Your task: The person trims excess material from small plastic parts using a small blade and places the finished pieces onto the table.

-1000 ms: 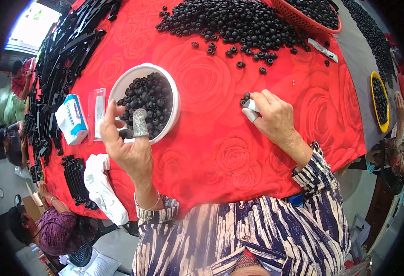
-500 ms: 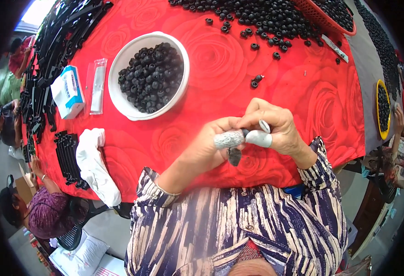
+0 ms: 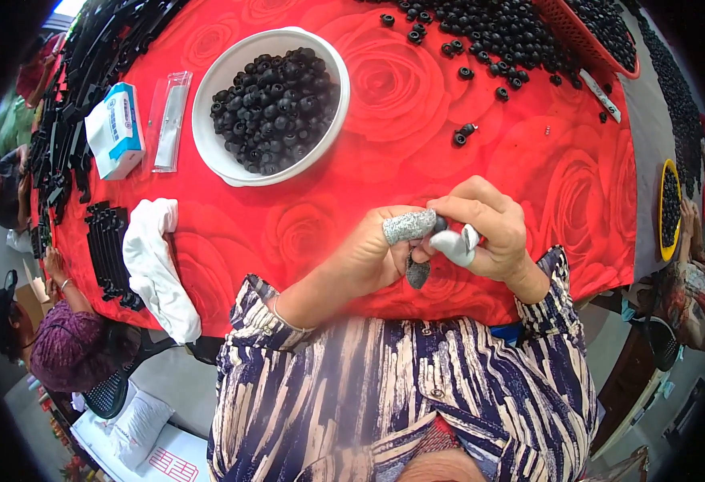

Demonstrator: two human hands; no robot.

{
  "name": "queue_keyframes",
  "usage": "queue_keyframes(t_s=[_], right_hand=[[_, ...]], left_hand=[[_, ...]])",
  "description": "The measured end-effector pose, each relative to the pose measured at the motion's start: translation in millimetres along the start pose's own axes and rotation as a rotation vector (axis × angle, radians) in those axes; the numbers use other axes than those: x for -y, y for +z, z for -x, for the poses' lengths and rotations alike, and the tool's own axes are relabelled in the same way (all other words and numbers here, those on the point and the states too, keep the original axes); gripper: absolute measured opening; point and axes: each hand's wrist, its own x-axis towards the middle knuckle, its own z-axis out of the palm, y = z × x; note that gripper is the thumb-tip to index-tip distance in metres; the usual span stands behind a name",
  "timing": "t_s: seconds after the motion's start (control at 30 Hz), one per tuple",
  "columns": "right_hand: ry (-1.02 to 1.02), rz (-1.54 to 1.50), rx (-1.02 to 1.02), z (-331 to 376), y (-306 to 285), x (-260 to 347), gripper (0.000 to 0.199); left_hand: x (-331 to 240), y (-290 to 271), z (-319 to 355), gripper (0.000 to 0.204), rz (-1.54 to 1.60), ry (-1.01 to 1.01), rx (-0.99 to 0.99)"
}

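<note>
My left hand (image 3: 372,251) and my right hand (image 3: 493,226) meet in front of my chest, fingertips pinched together. Between them is a small round black part (image 3: 441,223), mostly hidden by the fingers. A speckled grey cover (image 3: 409,227) wraps my left thumb, and a darker grey fingertip cover (image 3: 417,273) shows below it. On my right thumb is a whitish cover (image 3: 454,247). Beyond the hands, a couple of black parts (image 3: 463,135) lie together on the red rose-patterned cloth (image 3: 393,181).
A white bowl (image 3: 208,153) of black round parts stands ahead left. More parts (image 3: 505,36) are heaped at the back beside a red basket (image 3: 585,40). At left lie black strips (image 3: 107,249), a white cloth (image 3: 156,269), a tissue pack (image 3: 120,132). Co-workers (image 3: 71,345) sit at both sides.
My hands have shifted slightly to the right relative to my body, still pinched together around the black part. The whole view has tilted a little, moving the table things slightly.
</note>
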Motion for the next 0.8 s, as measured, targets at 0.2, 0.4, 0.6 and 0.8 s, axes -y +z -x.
queue_keyframes(t_s=[0.2,0.4,0.6,0.8], right_hand=[[0.154,-0.075,0.073,0.2,-7.3,3.3,0.027],[0.145,-0.090,0.053,5.5,-6.0,-3.6,0.021],[0.265,-0.339,0.197,3.8,-13.7,-5.6,0.019],[0.290,-0.393,0.153,5.6,-12.3,-2.2,0.018]], left_hand=[[7.4,-8.1,-3.4,0.019,-0.152,0.183,-0.095],[-1.6,-2.0,0.1,0.020,-0.177,0.098,-0.088],[-8.5,-3.7,2.0,0.024,-0.283,0.010,-0.012],[-3.8,-4.2,1.9,0.026,-0.165,-0.007,0.043]])
